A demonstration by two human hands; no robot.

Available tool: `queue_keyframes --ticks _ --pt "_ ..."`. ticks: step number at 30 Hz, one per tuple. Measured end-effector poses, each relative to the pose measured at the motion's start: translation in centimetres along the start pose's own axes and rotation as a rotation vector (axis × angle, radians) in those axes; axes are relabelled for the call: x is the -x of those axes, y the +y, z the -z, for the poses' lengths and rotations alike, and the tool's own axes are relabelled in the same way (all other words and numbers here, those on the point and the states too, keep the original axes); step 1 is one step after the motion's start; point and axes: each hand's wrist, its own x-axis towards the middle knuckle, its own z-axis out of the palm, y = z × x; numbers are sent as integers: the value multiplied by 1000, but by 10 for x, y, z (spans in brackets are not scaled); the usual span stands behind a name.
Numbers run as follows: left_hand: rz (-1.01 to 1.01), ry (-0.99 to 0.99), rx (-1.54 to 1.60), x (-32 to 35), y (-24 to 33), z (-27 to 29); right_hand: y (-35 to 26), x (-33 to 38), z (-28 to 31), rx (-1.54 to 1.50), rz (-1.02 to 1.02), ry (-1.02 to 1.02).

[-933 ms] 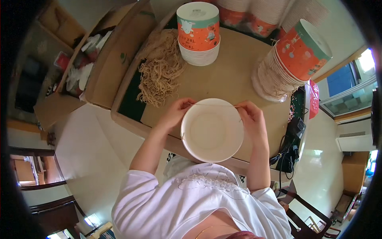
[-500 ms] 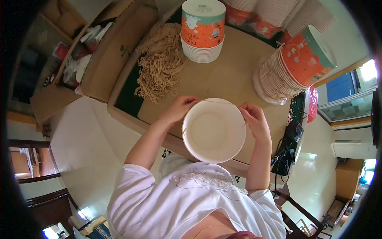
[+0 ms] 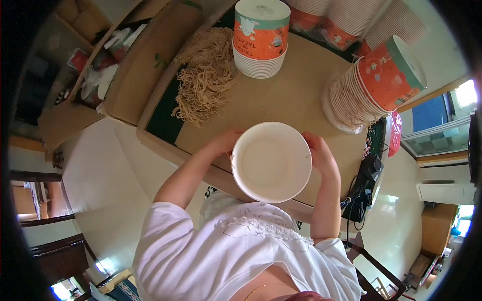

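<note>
A round white paper bucket [image 3: 300, 175], its mouth turned up toward me, is between my hands near the table's front edge. Its inside shows nothing but bare white wall and bottom. Small cord ends show at the left and right of its rim. My left hand [image 3: 227, 142] is closed against the outer left side, fingertips hidden behind the bucket. Against the upper right side, my right hand [image 3: 321, 153] is closed too, with curled fingers partly covered by the wall. Beyond my left hand lies a loose heap of tan cords [image 3: 205, 80].
An upside-down stack of orange and green printed buckets [image 3: 261, 42] stands at the back. Another stack [image 3: 379, 83] leans at the right, with cords on it. Wrapped stacks [image 3: 346, 22] fill the far edge. A cardboard box [image 3: 145, 65] stands left; black cables [image 3: 357, 198] hang right.
The cord stretched across the bucket's far rim has gone out of sight. Both hands have moved from pinching at the rim to the bucket's outer sides.
</note>
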Motion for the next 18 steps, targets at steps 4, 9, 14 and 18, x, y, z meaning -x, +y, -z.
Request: queue_keyframes --ticks 4,9,14,18 --pt "54 -122 -202 -15 -39 17 -14 8 -6 -1 -95 -79" --pt "210 -223 -56 9 25 6 51 7 20 5 -21 -156" --pt "52 -184 309 69 47 6 22 14 7 -240 -77 35" --pt "-144 51 41 90 49 -25 28 16 7 -198 -158 29"
